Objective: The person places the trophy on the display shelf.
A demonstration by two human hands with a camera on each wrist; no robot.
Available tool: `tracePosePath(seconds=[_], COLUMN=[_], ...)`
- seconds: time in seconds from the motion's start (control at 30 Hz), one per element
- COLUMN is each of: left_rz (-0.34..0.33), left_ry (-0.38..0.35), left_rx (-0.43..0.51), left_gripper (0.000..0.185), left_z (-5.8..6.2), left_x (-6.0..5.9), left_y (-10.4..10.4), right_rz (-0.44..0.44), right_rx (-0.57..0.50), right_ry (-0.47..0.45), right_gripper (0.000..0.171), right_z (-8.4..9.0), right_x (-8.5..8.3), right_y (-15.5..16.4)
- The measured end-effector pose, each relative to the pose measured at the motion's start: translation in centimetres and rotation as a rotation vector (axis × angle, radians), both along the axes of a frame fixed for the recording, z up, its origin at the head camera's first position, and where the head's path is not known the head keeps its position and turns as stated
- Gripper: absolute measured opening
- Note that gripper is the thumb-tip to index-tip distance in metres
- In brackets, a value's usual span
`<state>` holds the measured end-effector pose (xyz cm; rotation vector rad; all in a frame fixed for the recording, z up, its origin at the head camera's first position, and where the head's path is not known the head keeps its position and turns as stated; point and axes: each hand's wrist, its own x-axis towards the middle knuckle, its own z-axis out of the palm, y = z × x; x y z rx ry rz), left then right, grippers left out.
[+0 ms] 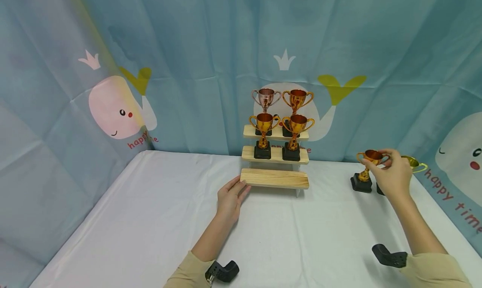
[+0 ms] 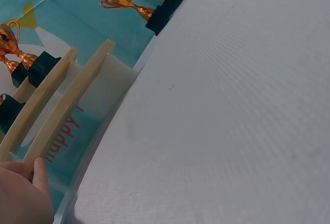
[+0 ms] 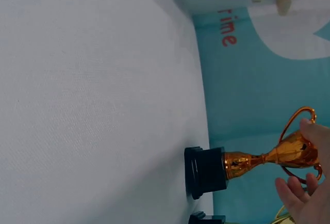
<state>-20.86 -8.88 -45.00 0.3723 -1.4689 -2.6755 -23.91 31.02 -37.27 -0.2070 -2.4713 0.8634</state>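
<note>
An orange-gold trophy (image 1: 365, 171) (image 3: 258, 159) (image 2: 136, 7) stands on its black base on the white table at the right. My right hand (image 1: 385, 157) (image 3: 304, 182) pinches its cup by the rim and near handle. A three-step wooden stand (image 1: 275, 178) (image 2: 72, 100) sits at the table's back middle. Its bottom step is bare, and its two upper steps carry several trophies (image 1: 296, 131). My left hand (image 1: 235, 189) (image 2: 23, 193) rests with straight fingers against the left end of the bottom step.
A second, yellow-gold trophy (image 1: 416, 164) stands just behind my right hand, mostly hidden by it. A blue whale-print curtain (image 1: 124, 108) closes off the back and both sides. The white tablecloth (image 1: 150, 221) stretches toward me.
</note>
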Motion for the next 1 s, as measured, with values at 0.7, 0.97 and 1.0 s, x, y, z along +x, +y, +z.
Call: tracePosePath(seconds=[0.7, 0.97, 1.0], left_rz=[-0.008, -0.017, -0.017], left_ry=[-0.002, 0.016, 0.017], left_rx=[0.001, -0.003, -0.003], left_gripper=[0.048, 0.049, 0.049], left_z=[0.1, 0.1, 0.1], left_x=[0.1, 0.2, 0.2], left_y=[-0.1, 0.0, 0.0], right_rz=[0.006, 0.014, 0.015], right_rx=[-0.067, -0.066, -0.068], right_ry=[0.031, 0.048, 0.047], right_gripper=[0.063, 0.061, 0.061], right_z=[-0.5, -0.8, -0.8], right_x=[0.3, 0.1, 0.1], right_y=[-1.4, -1.3, -1.3])
